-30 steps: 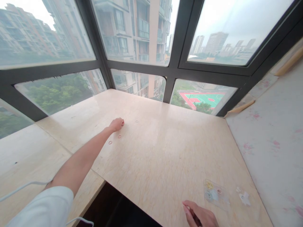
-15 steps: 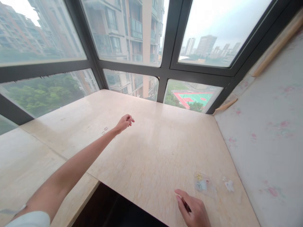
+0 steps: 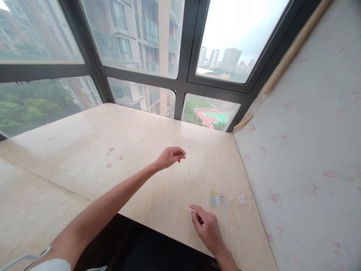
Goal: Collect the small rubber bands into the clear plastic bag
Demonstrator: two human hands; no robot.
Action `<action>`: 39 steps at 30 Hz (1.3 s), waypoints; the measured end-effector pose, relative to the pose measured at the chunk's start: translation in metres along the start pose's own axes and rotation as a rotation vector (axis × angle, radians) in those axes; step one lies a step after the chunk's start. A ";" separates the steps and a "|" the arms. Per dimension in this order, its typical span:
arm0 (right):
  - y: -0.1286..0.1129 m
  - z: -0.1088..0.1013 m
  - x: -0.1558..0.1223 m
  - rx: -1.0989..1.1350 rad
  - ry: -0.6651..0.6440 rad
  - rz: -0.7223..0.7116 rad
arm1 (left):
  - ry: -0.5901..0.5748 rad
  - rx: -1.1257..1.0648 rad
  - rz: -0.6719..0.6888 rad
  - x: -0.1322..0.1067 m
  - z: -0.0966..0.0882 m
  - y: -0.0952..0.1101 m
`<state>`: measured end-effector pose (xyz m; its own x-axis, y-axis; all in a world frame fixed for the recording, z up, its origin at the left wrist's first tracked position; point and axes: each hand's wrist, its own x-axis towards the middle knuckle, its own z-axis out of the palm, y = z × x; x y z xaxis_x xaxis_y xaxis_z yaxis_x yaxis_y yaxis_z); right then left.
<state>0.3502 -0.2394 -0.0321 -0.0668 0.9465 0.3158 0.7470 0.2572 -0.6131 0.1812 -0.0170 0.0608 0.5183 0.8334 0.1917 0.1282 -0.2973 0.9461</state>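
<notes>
Bearings are taken with 12 o'clock towards the window frame [image 3: 180,98]. The left hand [image 3: 169,157] reaches over the tabletop [image 3: 158,201], its fingers drawn together; a thin reddish line shows at the tips, but whether it is a held item cannot be told. The right hand [image 3: 207,227] stands at its 5 o'clock, thumb and forefinger tips nearly meeting; whether anything lies between them cannot be told.

Four loose rings [image 3: 108,165] lie grouped at the left hand's 9 o'clock, well apart from it; a paler ring [image 3: 143,140] lies singly at its 10 o'clock. A clear case [image 3: 218,203] with coloured rings inside sits at the right hand's 1 o'clock, near it, and a white star-shaped piece [image 3: 241,198] at the case's 3 o'clock.

The step in hand is judged to be handling the small rings; the next move appears to call for a light fingertip grip.

Room for movement lies between the two hands. The wall [image 3: 296,162] bounds 3 o'clock; the tabletop's near edge drops to a dark opening [image 3: 146,244] at the right hand's 8 o'clock.
</notes>
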 end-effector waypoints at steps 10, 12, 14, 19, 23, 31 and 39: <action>-0.002 -0.002 0.002 0.047 0.017 0.035 | -0.243 0.222 0.214 -0.020 0.087 0.011; -0.001 -0.002 0.002 0.053 0.021 0.044 | -0.304 0.294 0.259 -0.023 0.103 0.010; 0.000 -0.003 0.002 0.075 0.026 0.056 | -0.359 0.351 0.306 -0.025 0.116 0.009; 0.001 -0.004 0.003 0.175 0.050 0.076 | -0.462 0.468 0.336 -0.029 0.139 -0.001; 0.000 -0.006 0.004 0.222 0.058 0.083 | -0.455 0.466 0.312 -0.029 0.144 -0.008; 0.000 -0.007 0.003 0.228 0.035 0.120 | -0.118 0.309 0.186 -0.051 0.127 -0.026; 0.001 -0.008 0.003 0.316 0.016 0.208 | 0.208 0.098 -0.110 -0.105 0.106 -0.039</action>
<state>0.3560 -0.2383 -0.0259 0.0769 0.9823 0.1707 0.5027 0.1097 -0.8575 0.2119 -0.1420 -0.0244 0.3127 0.9382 0.1485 0.2606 -0.2351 0.9364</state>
